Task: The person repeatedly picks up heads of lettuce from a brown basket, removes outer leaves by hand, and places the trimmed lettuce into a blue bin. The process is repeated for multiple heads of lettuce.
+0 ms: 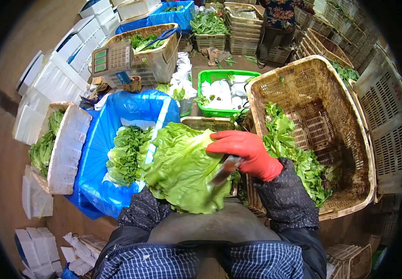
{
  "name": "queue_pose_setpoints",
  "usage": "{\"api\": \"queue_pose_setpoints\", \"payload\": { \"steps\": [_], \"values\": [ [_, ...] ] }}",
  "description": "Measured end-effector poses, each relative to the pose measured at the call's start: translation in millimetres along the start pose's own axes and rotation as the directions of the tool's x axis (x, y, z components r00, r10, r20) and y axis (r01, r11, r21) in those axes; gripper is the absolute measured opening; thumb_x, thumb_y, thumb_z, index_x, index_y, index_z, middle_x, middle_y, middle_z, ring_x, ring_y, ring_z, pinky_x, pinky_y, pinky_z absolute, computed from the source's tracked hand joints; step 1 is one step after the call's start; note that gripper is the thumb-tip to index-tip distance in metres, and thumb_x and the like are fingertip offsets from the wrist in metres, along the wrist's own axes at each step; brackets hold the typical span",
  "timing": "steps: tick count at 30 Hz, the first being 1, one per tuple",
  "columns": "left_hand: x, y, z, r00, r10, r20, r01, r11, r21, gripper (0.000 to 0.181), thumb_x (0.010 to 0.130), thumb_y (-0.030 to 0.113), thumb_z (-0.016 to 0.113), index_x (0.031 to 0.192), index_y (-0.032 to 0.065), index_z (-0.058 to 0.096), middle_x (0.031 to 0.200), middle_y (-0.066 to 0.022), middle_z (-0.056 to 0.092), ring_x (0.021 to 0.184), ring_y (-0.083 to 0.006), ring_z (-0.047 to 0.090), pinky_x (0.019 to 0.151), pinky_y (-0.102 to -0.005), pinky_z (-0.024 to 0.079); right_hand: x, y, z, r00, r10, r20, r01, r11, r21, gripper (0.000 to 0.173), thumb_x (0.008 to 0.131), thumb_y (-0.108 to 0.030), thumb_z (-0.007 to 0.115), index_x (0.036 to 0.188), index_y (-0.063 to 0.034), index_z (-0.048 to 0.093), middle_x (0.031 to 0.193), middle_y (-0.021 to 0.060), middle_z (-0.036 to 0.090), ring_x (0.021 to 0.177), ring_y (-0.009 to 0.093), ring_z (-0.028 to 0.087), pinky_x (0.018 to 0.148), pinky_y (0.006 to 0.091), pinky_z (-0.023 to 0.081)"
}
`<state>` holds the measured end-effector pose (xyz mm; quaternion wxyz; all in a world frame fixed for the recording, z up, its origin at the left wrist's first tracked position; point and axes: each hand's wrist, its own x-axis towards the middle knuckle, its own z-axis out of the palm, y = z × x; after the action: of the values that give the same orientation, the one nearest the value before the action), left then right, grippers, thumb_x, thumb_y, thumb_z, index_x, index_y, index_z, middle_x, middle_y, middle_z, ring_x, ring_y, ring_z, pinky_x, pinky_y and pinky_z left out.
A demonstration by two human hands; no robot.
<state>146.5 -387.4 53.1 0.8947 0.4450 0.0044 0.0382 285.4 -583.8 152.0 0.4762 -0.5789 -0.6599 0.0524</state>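
Observation:
A large green lettuce head (pixel 190 164) fills the space over the lap. In its red rubber glove, my right hand (pixel 246 151) is closed around a knife (pixel 225 171), its blurred blade lying across the leaves, with the fingers touching the pale stem end. My left hand is hidden beneath the lettuce; only its dark dotted sleeve shows. To the left, a blue plastic liner (pixel 96 157) covers a box with several lettuce heads (pixel 127 153) inside. A big stained plastic crate (pixel 347 139) on the right has loose lettuce leaves (pixel 302 160) along its near-left side.
Beyond the lap sits a green basket (pixel 204 75) with white wrapped bundles. A digital scale (pixel 112 59) stands by a crate of greens. White foam boxes (pixel 61 76) line the left, with a tilted foam box (pixel 65 150) of lettuce. Another person (pixel 277 28) stands near stacked crates (pixel 244 31).

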Motion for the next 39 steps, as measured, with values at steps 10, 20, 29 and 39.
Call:
{"api": "queue_pose_setpoints", "payload": {
  "steps": [10, 20, 29, 39],
  "values": [
    [0, -1, 5, 1.000, 0.005, -0.027, -0.001, 0.987, 0.164, 0.086, 0.078, 0.042, 0.063, 0.141, 0.0054, 0.016, 0.140, -0.0125, 0.030, 0.129, -0.0242, 0.031, 0.106, -0.0377, 0.024, -40, 56, 10, 0.804, 0.560, -0.201, -0.547, 0.828, 0.120, 0.049, 0.075, 0.002, 0.064, 0.122, -0.0063, 0.053, 0.112, 0.0029, 0.060, 0.094, 0.010, 0.054, 0.076, 0.0278, 0.047],
    [0, 0, 6, 1.000, -0.021, -0.011, 0.022, 0.977, 0.210, 0.081, 0.082, 0.038, 0.060, 0.141, 0.0048, 0.016, 0.142, -0.0122, 0.028, 0.130, -0.0240, 0.029, 0.107, -0.0368, 0.023, -75, 82, 77, 0.449, 0.873, -0.192, -0.088, 0.258, 0.962, 0.027, 0.077, -0.007, 0.061, 0.103, -0.0041, 0.056, 0.094, 0.0057, 0.061, 0.079, 0.012, 0.057, 0.062, 0.0235, 0.044],
    [15, 37, 13, 0.994, -0.035, 0.102, -0.024, 0.853, 0.521, 0.082, 0.082, 0.035, 0.062, 0.142, 0.0064, 0.014, 0.145, -0.0124, 0.021, 0.132, -0.0242, 0.025, 0.108, -0.0373, 0.019, -82, 51, 74, 0.681, 0.684, 0.263, -0.095, -0.274, 0.957, 0.056, 0.091, -0.039, 0.048, 0.134, -0.0063, 0.035, 0.134, 0.0107, 0.041, 0.115, 0.019, 0.047, 0.088, 0.0303, 0.045],
    [-24, -29, -52, 0.963, 0.081, -0.258, -0.004, 0.958, 0.286, 0.101, 0.067, 0.020, 0.079, 0.142, 0.0071, 0.013, 0.141, -0.0080, 0.027, 0.130, -0.0197, 0.022, 0.107, -0.0361, 0.020, -40, 64, 124, 0.499, 0.845, 0.194, -0.440, 0.054, 0.897, 0.034, 0.092, -0.020, 0.045, 0.120, -0.0013, 0.049, 0.106, 0.0091, 0.059, 0.088, 0.017, 0.060, 0.077, 0.0296, 0.049]
  ]
}}
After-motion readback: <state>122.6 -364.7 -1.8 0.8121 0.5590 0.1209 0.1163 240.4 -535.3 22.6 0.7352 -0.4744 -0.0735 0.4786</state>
